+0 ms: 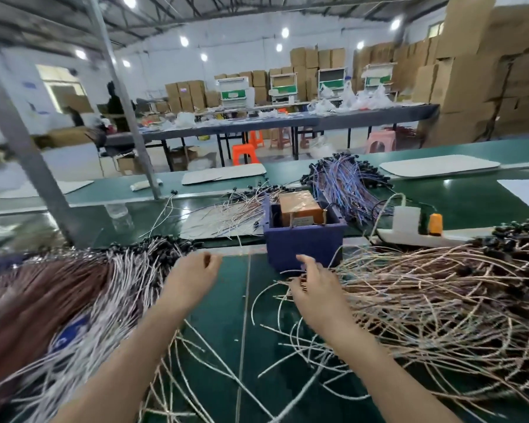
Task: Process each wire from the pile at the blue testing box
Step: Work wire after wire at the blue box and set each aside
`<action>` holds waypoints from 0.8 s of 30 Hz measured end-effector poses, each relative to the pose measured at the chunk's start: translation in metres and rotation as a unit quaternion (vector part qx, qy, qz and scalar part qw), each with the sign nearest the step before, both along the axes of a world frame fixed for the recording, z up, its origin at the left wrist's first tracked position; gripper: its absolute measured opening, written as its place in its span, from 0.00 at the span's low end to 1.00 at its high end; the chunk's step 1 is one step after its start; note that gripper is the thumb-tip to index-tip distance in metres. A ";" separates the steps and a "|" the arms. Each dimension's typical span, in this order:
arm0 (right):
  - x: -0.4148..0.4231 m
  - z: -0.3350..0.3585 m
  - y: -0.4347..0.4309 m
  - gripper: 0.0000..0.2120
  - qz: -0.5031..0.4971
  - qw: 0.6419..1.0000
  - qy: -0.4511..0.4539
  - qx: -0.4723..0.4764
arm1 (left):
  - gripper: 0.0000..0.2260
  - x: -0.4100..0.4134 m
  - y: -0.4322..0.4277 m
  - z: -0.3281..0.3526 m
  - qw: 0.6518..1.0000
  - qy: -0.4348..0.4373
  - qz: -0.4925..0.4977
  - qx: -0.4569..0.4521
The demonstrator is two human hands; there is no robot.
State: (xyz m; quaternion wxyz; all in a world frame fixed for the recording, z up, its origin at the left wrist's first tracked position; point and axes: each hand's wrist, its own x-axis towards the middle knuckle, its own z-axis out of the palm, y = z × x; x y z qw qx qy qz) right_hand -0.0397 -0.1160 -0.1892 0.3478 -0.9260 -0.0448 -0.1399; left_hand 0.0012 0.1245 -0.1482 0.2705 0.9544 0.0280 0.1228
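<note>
The blue testing box (pixel 306 245) stands on the green bench with an orange-brown block (pixel 300 206) inside it. A big tangled pile of tan wires (pixel 440 303) with black ends lies to its right. My right hand (pixel 315 291) is at that pile's left edge, just in front of the box, its fingers curled round a wire there. My left hand (pixel 193 279) hovers left of the box beside a pile of white and brown wires (pixel 74 303). Its fingers are curled, thumb against forefinger, and I see no wire in them.
Loose wires (pixel 226 361) lie between my forearms. Behind the box are white wires (pixel 226 213) and blue-purple wires (pixel 345 181). A white power strip (pixel 409 232) with an orange part lies to the right. A metal post (pixel 28 148) rises at the left.
</note>
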 end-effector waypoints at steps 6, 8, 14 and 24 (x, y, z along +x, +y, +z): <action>0.006 -0.016 -0.008 0.21 -0.017 0.992 0.066 0.109 | 0.10 0.017 0.070 -0.015 0.957 0.065 0.145 0.242; 0.004 -0.018 -0.008 0.20 -0.011 0.992 0.063 0.104 | 0.11 0.022 0.079 -0.022 0.946 0.080 0.168 0.266; 0.005 -0.021 -0.011 0.21 -0.016 0.983 0.097 0.157 | 0.20 0.036 0.071 -0.028 0.930 0.080 0.192 0.302; 0.009 -0.011 -0.016 0.18 0.005 0.960 0.129 0.249 | 0.15 0.057 0.057 -0.038 0.942 0.118 0.215 0.228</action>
